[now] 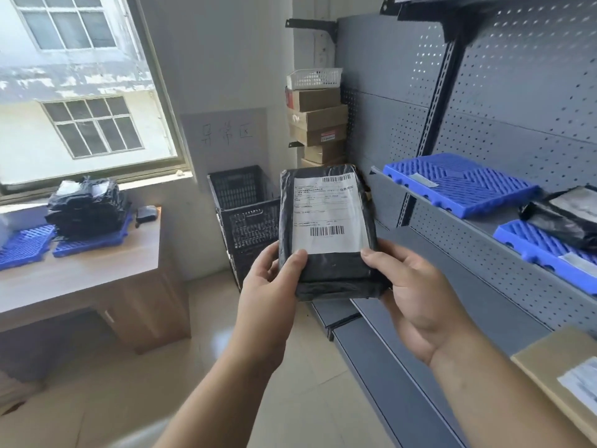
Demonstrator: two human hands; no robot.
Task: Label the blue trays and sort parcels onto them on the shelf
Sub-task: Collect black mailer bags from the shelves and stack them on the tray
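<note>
A black plastic-wrapped parcel (pixel 336 273) with a white shipping label faces me, upright in mid-air. My left hand (pixel 271 286) grips its lower left edge, thumb on the front. My right hand (pixel 410 292) grips its lower right edge the same way. On the grey shelf (pixel 452 215) to the right lies a blue tray (pixel 465 185) with a small white label on it. A second blue tray (pixel 542 250), nearer me, carries a label and another black parcel (pixel 562 218).
A wooden desk (pixel 97 273) at left holds two blue trays (pixel 26 244) and a stack of black parcels (pixel 87 208). A black crate (pixel 248 215) stands on the floor ahead. Cardboard boxes (pixel 316 124) are stacked behind it. A tan parcel (pixel 562 373) lies on the lower shelf.
</note>
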